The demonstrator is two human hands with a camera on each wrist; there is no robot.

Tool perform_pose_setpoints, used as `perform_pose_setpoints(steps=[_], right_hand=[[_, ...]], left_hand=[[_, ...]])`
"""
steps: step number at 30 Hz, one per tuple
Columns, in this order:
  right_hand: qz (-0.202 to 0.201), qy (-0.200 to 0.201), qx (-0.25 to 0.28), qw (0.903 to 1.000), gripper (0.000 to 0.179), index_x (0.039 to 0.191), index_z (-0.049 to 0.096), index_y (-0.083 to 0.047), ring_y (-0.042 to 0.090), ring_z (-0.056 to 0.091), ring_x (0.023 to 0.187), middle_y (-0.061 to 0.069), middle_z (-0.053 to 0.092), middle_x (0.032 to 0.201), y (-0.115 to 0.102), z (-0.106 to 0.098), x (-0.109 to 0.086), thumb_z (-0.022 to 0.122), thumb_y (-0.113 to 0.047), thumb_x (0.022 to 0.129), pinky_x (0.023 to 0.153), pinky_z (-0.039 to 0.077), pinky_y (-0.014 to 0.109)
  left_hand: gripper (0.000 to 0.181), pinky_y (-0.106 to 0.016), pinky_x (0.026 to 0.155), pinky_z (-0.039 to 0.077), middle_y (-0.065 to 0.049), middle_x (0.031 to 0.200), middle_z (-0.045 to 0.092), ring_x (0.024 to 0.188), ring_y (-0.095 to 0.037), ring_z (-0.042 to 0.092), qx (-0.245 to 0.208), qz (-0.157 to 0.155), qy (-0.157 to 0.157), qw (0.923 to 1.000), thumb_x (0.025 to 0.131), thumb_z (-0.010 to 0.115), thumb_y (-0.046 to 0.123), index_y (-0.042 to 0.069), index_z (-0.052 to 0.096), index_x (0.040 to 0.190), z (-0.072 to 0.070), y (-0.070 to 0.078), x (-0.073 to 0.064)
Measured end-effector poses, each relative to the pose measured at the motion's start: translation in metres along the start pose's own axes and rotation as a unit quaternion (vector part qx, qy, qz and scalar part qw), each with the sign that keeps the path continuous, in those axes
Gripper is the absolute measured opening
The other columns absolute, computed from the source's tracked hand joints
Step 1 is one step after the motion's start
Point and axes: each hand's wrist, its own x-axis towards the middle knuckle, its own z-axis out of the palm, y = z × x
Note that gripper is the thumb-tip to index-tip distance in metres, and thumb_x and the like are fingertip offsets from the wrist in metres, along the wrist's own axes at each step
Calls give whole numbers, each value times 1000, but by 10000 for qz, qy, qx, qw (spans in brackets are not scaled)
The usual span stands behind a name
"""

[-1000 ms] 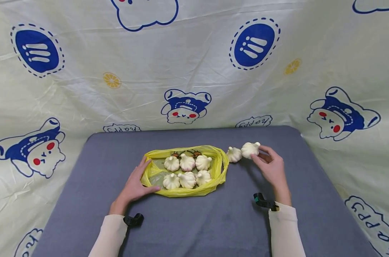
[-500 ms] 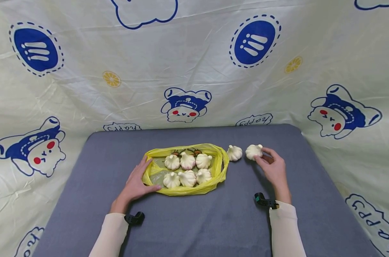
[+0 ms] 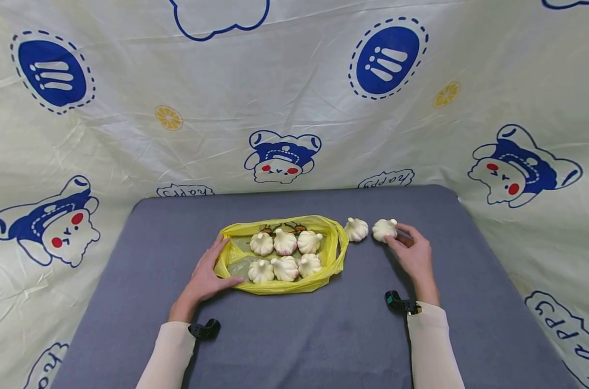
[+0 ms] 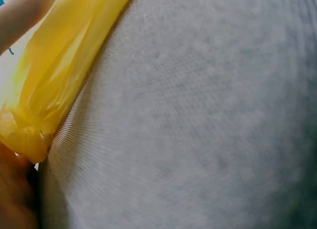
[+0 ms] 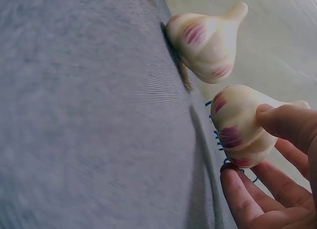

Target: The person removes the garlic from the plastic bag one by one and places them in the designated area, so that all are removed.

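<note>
My left hand (image 3: 209, 273) holds the left end of a yellow plastic bag (image 3: 287, 290), with the thumb over its front rim and the fingers along its left side. Inside the open bag sit several white garlic bulbs (image 3: 285, 268) in two rows. To the right of the bag, my right hand (image 3: 413, 258) pinches a garlic bulb (image 3: 384, 230) between thumb and fingers. The right wrist view shows purple streaks on this held bulb (image 5: 237, 127). Another garlic bulb (image 3: 356, 229) stands between the bag and the held one, a small gap apart from it.
A grey cloth covers the table (image 3: 294, 340). Behind it and at the sides hangs a pale printed curtain (image 3: 202, 156). Dark and orange marks (image 3: 285, 228) show along the bag's back inner wall. Both wrists wear black bands (image 3: 204, 329).
My right hand has shifted the held bulb slightly to the right, away from the bulb beside the bag. The left hand and the bag stay in place.
</note>
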Motion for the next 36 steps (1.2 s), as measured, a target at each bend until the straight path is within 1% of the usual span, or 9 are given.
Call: perform_pose_setpoints(steps=[2,10,15,18,22,29,36], right_hand=[[-65,-4,1,10000,47,136,60,5,43,61,127,26,58,142,8,2,3,75,-10,94,80,46,0],[-130,-83,10,9999,47,136,59,6,44,60,128,28,57,143,13,6,5,75,-11,95,79,45,-1],[-152,-155,165,9996,48,138,59,6,44,59,129,28,56,144,13,8,6,74,-9,95,81,45,-1],[-167,-134,206,9996,46,135,60,6,43,60,128,27,58,142,12,8,7,75,-8,94,81,46,0],[-189,-125,122,9997,43,132,61,8,44,60,127,28,60,139,13,10,8,74,-6,94,83,47,1],[-207,-278,15,9994,44,134,59,9,44,58,130,30,58,140,15,10,9,72,-9,96,84,45,-1],[-234,-322,-24,9992,45,135,58,8,45,58,129,29,58,141,16,9,9,72,-10,96,84,44,-1]], left_hand=[[105,-60,127,13,-8,174,16,157,-43,17,-28,-12,6,10000,77,85,45,15,31,163,0,0,0],[102,-65,125,14,-8,174,16,158,-43,15,-375,-216,-4,9991,80,84,42,18,31,163,-2,2,-1],[101,-66,124,15,-8,174,16,158,-44,15,-337,-218,-11,9992,80,83,43,19,31,163,-1,1,-1],[101,-67,123,17,-8,173,17,157,-44,16,-336,-186,8,9993,80,83,43,18,32,163,-1,2,0],[101,-67,123,17,-9,173,17,157,-43,17,-323,-140,16,9994,79,83,44,18,32,163,-1,2,0],[101,-67,123,16,-9,174,16,157,-43,16,-310,-158,-16,9994,80,83,43,18,31,163,-1,1,0],[101,-63,126,12,-9,174,15,158,-43,15,-277,-177,-45,9995,81,83,42,17,30,163,-2,2,0]])
